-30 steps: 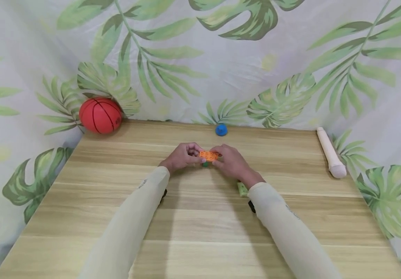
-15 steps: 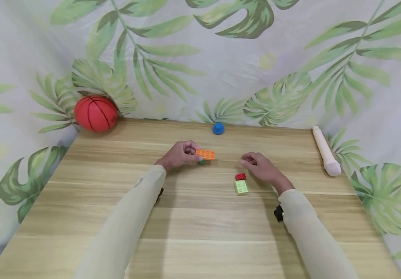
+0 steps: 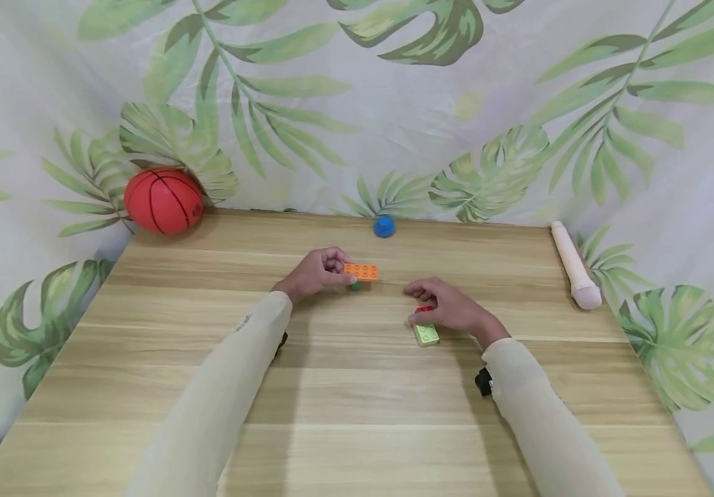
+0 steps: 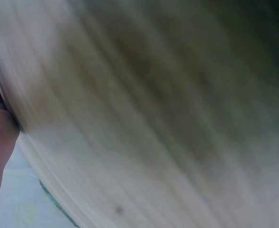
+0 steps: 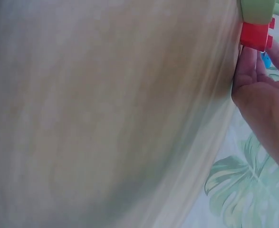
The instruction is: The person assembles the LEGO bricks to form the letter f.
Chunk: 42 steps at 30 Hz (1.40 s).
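1. Right hand (image 3: 447,304): moves in from alongside to around the red brick (image 5: 254,36), thumb and fingers apart; apparently readying a grasp.
2. Left hand (image 3: 315,275): still pinches the orange brick (image 3: 364,272) (green piece (image 3: 355,285) beneath).
3. Light-green brick (image 3: 427,335): unmoved, beside the red brick.

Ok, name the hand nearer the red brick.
Right: the right hand is at the red brick, partly covering it; the left hand is away to its left, holding the orange brick.

Orange brick (image 3: 366,272), dark green piece (image 3: 355,285), red brick (image 5: 254,36), pale green brick (image 3: 427,335), black-lined red ball (image 3: 163,201), green-leaf-patterned white backdrop (image 3: 394,124)
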Available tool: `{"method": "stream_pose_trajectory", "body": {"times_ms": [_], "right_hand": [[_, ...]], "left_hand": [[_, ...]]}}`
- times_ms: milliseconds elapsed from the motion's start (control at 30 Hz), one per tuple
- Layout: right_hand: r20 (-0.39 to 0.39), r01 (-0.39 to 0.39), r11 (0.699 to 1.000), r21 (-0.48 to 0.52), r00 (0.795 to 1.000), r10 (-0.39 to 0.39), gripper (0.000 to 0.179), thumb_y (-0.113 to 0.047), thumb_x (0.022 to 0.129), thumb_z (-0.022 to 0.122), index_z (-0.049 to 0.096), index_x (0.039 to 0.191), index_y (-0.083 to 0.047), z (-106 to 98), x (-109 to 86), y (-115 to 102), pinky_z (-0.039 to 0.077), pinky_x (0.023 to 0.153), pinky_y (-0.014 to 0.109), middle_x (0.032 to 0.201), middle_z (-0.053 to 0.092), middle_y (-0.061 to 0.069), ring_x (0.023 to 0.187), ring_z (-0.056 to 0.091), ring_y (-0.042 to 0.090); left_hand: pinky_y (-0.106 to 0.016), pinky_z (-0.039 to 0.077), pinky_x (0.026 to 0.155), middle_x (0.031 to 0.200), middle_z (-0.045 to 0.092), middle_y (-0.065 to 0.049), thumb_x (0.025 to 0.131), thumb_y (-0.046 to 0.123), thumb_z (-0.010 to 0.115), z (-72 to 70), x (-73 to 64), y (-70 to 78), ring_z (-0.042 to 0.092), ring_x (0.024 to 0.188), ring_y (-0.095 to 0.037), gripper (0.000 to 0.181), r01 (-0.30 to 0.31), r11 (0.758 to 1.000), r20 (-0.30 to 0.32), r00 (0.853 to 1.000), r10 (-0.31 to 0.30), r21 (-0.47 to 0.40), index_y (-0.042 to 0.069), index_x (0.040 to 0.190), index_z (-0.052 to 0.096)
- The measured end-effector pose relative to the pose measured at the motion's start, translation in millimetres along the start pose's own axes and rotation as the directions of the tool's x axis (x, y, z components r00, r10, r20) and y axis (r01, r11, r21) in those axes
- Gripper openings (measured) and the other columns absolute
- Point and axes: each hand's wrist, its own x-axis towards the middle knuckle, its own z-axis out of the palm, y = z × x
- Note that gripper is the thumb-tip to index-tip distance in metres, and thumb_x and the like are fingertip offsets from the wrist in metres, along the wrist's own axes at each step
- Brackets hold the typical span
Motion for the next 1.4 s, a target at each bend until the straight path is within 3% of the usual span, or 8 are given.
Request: {"method": "stream_pose_trajectory", "body": {"times_ms": [267,533,767,900,1167,1400], "right_hand": [[0.051,-0.024,1.000,0.012,0.998,0.023,0.049,-0.019,0.093,0.087,0.068,0.137,-0.008,0,-7.2,-3,0.047,0.111,0.043,0.141,0.058,0.014,0.125,0.055,0.028],[-0.019,-0.020,1.000,-0.020,1.000,0.020,0.029,-0.010,0.098,0.079,0.072,0.125,-0.002,7,-0.3,-5,0.050,0.096,0.030,0.125,0.064,0.019,0.110,0.059,0.024],[0.045,-0.020,0.996,0.083,0.999,0.016,0.044,-0.005,0.099,0.076,0.064,0.141,0.000,-9,-12.6,5,0.053,0.104,0.033,0.138,0.067,0.021,0.122,0.064,0.031],[0.076,0.001,0.997,0.077,0.997,-0.007,0.045,0.001,0.096,0.078,0.066,0.139,0.001,-12,-16.5,6,0.056,0.103,0.031,0.140,0.067,0.024,0.124,0.066,0.034],[-0.015,-0.014,0.999,-0.042,1.000,0.013,0.032,-0.014,0.094,0.085,0.075,0.123,-0.005,-11,-13.2,8,0.053,0.087,0.026,0.111,0.073,0.013,0.098,0.061,0.020],[-0.013,-0.011,1.000,-0.009,1.000,0.011,0.039,-0.005,0.094,0.083,0.070,0.129,0.002,-10,-16.5,10,0.054,0.089,0.029,0.118,0.069,0.020,0.104,0.063,0.026]], "left_hand": [[-0.021,0.042,0.064,0.081,0.060,0.005,0.095,0.008,0.081,1.1,0.6,-0.1,0.049,0.072,-0.009,0.035,-0.006,1.000,-0.002,1.000,0.006,0.001,0.002,0.125,0.064],[-0.020,0.043,0.064,0.081,0.061,0.005,0.095,0.008,0.081,0.4,-0.7,-2.7,0.051,0.073,-0.008,0.036,0.001,1.000,-0.013,1.000,-0.002,-0.022,-0.001,0.126,0.065],[-0.022,0.042,0.065,0.081,0.062,0.005,0.095,0.007,0.081,4.7,-0.7,-1.8,0.051,0.072,-0.009,0.034,-0.001,0.999,0.003,1.000,0.001,-0.037,0.000,0.125,0.065],[-0.021,0.042,0.065,0.081,0.061,0.005,0.095,0.007,0.081,2.7,-1.1,1.4,0.051,0.073,-0.009,0.033,-0.004,0.999,0.001,1.000,0.004,-0.035,0.000,0.124,0.065],[-0.021,0.044,0.066,0.082,0.062,0.004,0.095,0.006,0.080,2.4,1.2,0.4,0.051,0.073,-0.009,0.034,-0.008,0.999,0.009,1.000,0.008,-0.037,-0.001,0.125,0.065],[-0.021,0.045,0.066,0.082,0.064,0.004,0.095,0.007,0.081,1.6,-0.4,1.0,0.053,0.074,-0.009,0.035,0.002,0.999,0.008,1.000,-0.002,-0.036,-0.001,0.125,0.065]]}}
